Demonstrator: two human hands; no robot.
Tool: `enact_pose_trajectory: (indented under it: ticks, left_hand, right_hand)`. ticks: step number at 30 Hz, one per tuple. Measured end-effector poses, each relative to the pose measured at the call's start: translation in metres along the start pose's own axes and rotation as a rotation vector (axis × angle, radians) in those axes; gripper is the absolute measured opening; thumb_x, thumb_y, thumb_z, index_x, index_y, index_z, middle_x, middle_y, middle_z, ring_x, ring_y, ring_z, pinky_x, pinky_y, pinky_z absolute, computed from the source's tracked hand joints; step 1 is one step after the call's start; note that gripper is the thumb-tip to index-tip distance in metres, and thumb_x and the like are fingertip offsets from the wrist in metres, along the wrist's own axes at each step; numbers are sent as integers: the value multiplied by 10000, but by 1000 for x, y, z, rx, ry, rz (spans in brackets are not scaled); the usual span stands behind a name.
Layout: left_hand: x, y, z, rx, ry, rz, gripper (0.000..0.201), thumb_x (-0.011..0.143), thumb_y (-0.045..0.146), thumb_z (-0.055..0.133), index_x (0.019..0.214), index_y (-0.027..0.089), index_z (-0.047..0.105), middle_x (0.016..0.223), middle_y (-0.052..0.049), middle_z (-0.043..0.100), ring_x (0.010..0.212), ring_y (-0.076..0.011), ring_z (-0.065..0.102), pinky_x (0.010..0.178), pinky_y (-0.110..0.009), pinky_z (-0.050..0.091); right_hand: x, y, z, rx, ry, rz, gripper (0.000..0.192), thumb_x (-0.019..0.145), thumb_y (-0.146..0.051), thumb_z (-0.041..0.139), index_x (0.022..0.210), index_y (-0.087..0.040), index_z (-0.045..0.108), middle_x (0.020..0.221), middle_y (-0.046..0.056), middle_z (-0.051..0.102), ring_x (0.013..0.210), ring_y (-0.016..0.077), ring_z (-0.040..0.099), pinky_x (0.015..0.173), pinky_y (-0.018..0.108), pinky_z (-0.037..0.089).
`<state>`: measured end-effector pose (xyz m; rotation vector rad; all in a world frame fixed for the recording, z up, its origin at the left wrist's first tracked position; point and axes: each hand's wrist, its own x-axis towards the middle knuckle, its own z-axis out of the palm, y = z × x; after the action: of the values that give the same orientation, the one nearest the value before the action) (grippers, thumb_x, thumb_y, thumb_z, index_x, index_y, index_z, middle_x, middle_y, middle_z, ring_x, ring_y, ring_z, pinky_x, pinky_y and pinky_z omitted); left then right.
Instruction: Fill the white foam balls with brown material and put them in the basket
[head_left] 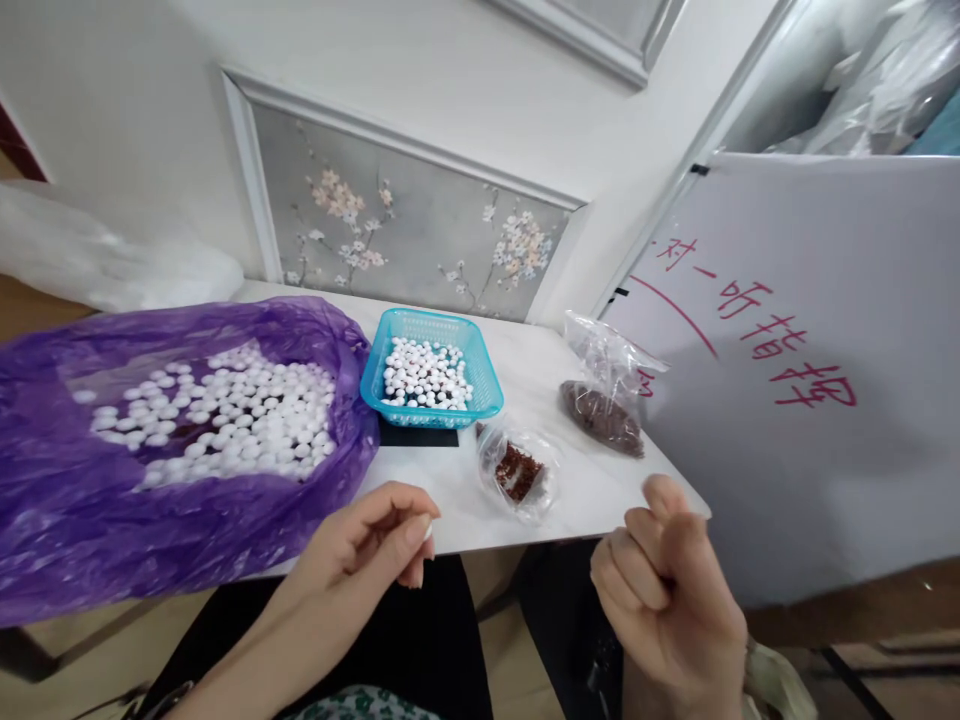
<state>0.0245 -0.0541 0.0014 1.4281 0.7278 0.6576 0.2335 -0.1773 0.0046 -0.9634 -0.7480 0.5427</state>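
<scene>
Probably light, hard and slippery, the small white piece (428, 534) is pinched in the left hand's grip, nearer the person than the blue basket (487, 382); best hold it by opposite edges. The right hand (667, 585) is curled closed, nothing visible inside.

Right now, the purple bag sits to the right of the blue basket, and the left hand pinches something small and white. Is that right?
Not quite: the head view shows the purple bag to the left of the blue basket, not the right. The left hand does pinch something small and white.
</scene>
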Motion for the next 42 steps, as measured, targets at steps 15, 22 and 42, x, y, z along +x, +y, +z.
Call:
enact_pose_trajectory:
  ticks: [15, 22, 42]
  left_hand:
    - [21, -12, 6, 269, -33, 64, 378, 951, 407, 451, 1246, 219, 594, 757, 7, 613, 677, -155, 626, 675, -266, 542]
    - [69, -13, 27, 1202, -214, 509, 478, 882, 68, 360, 1259, 229, 608, 819, -55, 644, 673, -198, 637, 632, -294, 511]
    - [78, -22, 38, 1453, -227, 433, 288, 854, 31, 388, 895, 150, 648, 856, -104, 700, 778, -235, 699, 673, -321, 534]
  right_hand:
    - [-12, 13, -13, -1005, 41, -173, 180, 952, -293, 507, 882, -188, 634, 747, 10, 648, 637, 141, 612, 566, 222, 481]
    - [64, 59, 21, -1393, -535, -88, 184, 939, -93, 515, 903, -155, 685, 891, 48, 702, 801, 166, 675, 734, 297, 540]
    - [74, 64, 16, -1273, -695, -175, 369, 824, 53, 459, 970, -170, 714, 1011, 97, 722, 1000, 232, 635, 877, 328, 457]
